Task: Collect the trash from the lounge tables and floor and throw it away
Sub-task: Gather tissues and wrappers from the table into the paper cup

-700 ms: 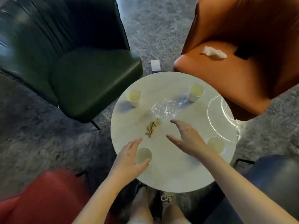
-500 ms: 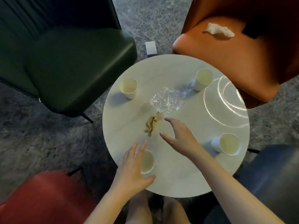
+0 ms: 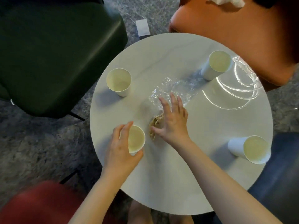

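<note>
On the round white table (image 3: pixel 178 183), my left hand (image 3: pixel 119 149) curls its fingers and thumb round the nearest paper cup (image 3: pixel 136 138). My right hand (image 3: pixel 173 122) lies spread, fingers straight, over a crumpled brown paper scrap (image 3: pixel 153 125), with its fingertips on a sheet of clear plastic wrap (image 3: pixel 178 88). Three other paper cups stand upright: far left (image 3: pixel 119 81), far right (image 3: pixel 218 63) and near right (image 3: pixel 254 149). A clear plastic lid (image 3: pixel 239 88) lies at the table's right edge.
Four chairs ring the table: dark green (image 3: pixel 56 54), orange (image 3: pixel 234 29), red (image 3: pixel 40 206), blue (image 3: pixel 281 183). A white tissue (image 3: pixel 226 1) lies on the orange seat. A small white box (image 3: pixel 142 28) sits on the grey carpet beyond the table.
My left hand has closed round the nearest cup. My right hand has moved forward and down onto the brown scrap and the plastic wrap. The camera has moved closer to the table.
</note>
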Tool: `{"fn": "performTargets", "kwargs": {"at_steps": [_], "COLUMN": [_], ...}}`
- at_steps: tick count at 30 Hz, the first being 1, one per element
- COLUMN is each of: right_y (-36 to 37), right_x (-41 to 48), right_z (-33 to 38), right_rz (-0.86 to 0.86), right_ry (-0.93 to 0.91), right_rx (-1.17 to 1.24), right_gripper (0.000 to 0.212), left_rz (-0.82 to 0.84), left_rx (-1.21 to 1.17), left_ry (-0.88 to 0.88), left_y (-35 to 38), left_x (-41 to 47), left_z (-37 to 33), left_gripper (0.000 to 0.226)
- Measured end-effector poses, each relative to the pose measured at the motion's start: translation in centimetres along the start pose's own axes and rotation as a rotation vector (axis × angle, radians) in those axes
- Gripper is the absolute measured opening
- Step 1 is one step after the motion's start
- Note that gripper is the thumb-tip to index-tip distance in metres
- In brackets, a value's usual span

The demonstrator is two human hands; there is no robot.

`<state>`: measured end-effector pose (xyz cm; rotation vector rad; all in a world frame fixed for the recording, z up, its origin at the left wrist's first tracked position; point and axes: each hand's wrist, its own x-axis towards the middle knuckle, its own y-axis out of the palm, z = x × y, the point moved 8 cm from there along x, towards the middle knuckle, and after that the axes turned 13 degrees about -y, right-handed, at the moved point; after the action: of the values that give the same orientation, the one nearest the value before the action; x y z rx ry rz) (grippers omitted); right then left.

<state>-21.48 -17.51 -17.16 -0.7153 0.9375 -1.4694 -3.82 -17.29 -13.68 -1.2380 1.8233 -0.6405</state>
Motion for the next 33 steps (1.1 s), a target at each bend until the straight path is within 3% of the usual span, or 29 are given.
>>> {"fn": "performTargets", "kwargs": {"at_steps": [5, 13, 17, 22, 25, 29, 33], "right_y": [1.3, -0.6, -2.1, -7.8, -11.2, -13.4, -15.4], "right_x": [0.8, -1.9, -3.1, -4.1, -4.5, -5.8, -7.3], "right_z": [-1.2, -1.3, -2.3, -2.2, -1.0, -0.6, -1.4], "right_rz": [0.133, -0.111, -0.16, -0.353, -0.379, -0.344, -0.43], "right_ry": [0.043, 0.015, 0.049, 0.033, 0.002, 0.07, 0.098], "right_rx": [-0.05, 0.077, 0.189, 0.402, 0.549, 0.878, 1.034], "right_gripper": [0.084, 0.015, 0.017, 0.02, 0.024, 0.031, 0.018], "left_rz": [-0.014, 0.074, 0.04, -0.05, 0.082, 0.329, 0.528], "left_rx": [-0.037, -0.083, 0.013, 0.022, -0.019, -0.188, -0.377], "left_ry": [-0.001, 0.013, 0.065, 0.302, 0.417, 0.387, 0.268], "left_y": [-0.5, 0.3, -0.7, -2.2, -1.0, 1.1, 3.0], "left_x": [3.9, 4.9, 4.1, 2.1, 1.3, 1.3, 1.1], "left_z": [-2.0, -3.5, -4.3, -9.1, -12.5, -15.5, -16.4], "left_gripper": [0.081, 0.091, 0.093, 0.079, 0.083, 0.092, 0.069]}}
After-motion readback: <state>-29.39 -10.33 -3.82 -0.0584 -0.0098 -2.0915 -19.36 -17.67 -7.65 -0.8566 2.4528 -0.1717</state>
